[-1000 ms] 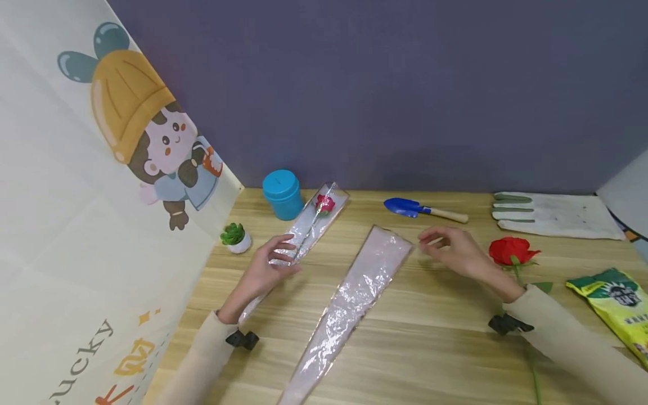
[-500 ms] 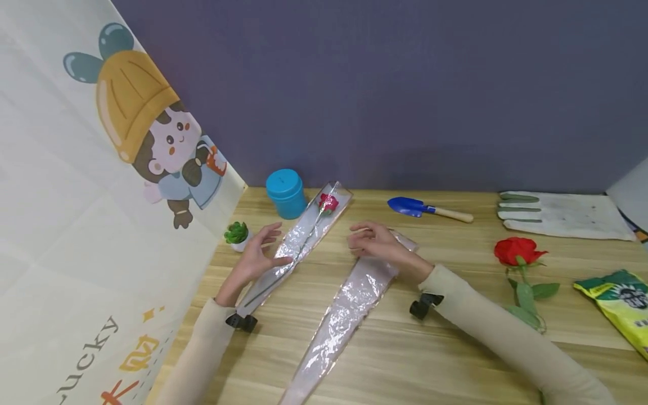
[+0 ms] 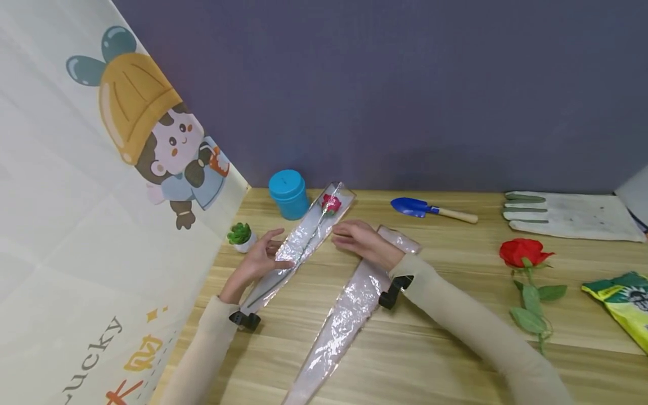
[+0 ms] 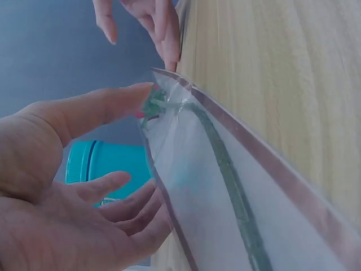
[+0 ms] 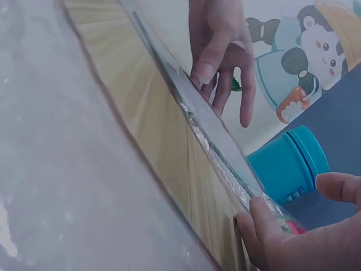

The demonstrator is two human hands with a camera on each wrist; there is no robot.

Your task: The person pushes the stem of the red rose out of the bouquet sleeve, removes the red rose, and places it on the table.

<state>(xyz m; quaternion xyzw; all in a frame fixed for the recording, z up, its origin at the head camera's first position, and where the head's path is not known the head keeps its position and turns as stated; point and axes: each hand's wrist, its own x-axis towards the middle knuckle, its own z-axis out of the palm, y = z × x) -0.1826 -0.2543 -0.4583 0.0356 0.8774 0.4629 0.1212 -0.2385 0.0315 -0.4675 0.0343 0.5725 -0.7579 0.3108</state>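
Note:
A pink-red rose (image 3: 331, 203) lies inside a long clear plastic flower sleeve (image 3: 309, 229) on the wooden table. My left hand (image 3: 259, 260) is at the sleeve's left edge, its thumb reaching over the plastic and its fingers loosely spread. On the other side, my right hand (image 3: 363, 241) has its fingertips close to the sleeve's right edge, near the bloom; contact there cannot be told. Under my right wrist lies another flower sleeve (image 3: 338, 326), flat, with its upper part partly hidden. The left wrist view shows the rose's green stem (image 4: 228, 178) through the plastic.
A blue lidded tub (image 3: 288, 194) and a small potted succulent (image 3: 241, 236) stand at the left. A blue trowel (image 3: 415, 208) and white gloves (image 3: 577, 215) lie along the back. Rightward are a red rose (image 3: 522, 253) and a yellow-green bag (image 3: 622, 306).
My right hand has swept left from beside the empty sleeve's top, across it, to the right edge of the sleeve with the rose. My left hand has shifted only slightly.

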